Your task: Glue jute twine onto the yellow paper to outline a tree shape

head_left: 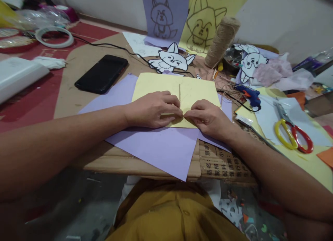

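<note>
A yellow sheet (156, 83) lies on top of purple paper (161, 144). Faint pencil lines show on it, and a short piece of brown twine (179, 92) runs down its middle. My left hand (156, 109) rests on the yellow sheet, its fingers bent and fingertips pressed near the lower end of the twine. From the right, my right hand (208, 116) meets it there, thumb and forefinger pinched together at the paper. The two hands' fingertips almost touch. What lies between them is too small to make out.
A black phone (102, 74) lies at the left on the cardboard (78, 60). Behind the sheet are a paper fox cutout (171, 59) and a twine spool (222, 41). At right sit a blue glue gun (249, 96) and scissors (292, 133). Two fox drawings stand against the wall.
</note>
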Available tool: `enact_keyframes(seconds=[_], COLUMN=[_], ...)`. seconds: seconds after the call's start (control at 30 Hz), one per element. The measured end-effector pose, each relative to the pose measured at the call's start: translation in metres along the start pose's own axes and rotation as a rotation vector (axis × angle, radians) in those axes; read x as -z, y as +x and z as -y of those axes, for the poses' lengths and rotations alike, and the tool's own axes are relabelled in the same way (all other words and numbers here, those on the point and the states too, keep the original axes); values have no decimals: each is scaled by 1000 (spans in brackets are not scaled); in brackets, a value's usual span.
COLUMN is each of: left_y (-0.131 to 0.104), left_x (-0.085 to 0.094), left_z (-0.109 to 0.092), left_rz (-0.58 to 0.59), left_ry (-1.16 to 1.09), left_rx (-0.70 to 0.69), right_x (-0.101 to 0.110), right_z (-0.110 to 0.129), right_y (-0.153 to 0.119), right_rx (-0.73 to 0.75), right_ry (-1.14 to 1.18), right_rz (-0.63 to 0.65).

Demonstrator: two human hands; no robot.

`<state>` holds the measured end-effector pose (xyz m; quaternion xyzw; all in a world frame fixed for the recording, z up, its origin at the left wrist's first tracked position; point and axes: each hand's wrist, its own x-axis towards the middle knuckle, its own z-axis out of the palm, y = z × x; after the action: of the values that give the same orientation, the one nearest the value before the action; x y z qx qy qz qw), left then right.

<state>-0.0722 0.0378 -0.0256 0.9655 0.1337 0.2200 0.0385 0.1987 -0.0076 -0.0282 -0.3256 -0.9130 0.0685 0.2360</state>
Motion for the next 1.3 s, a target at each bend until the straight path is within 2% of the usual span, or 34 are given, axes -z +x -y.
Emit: enact_keyframes(seconds=[0.4,0.67,0.87,1.03,1.3], left_y=[-2,0,0,0,-1], left_x=[3,4,3,3,4], left_z=[-1,-2,-2,-2,-1], left_rz=[-16,19,6,26,52], left_ry=[-25,2,10,9,4], left_rx=[-15,0,-19,5,13], right_x=[3,5,2,1,-1], right_z=[1,1,-1,-2,-3], right_y=[0,2,3,3,7], right_rx=[-96,-76,-83,-161,-171], right_ry=[74,31,95,185,135], right_rz=[63,120,54,-31,-17])
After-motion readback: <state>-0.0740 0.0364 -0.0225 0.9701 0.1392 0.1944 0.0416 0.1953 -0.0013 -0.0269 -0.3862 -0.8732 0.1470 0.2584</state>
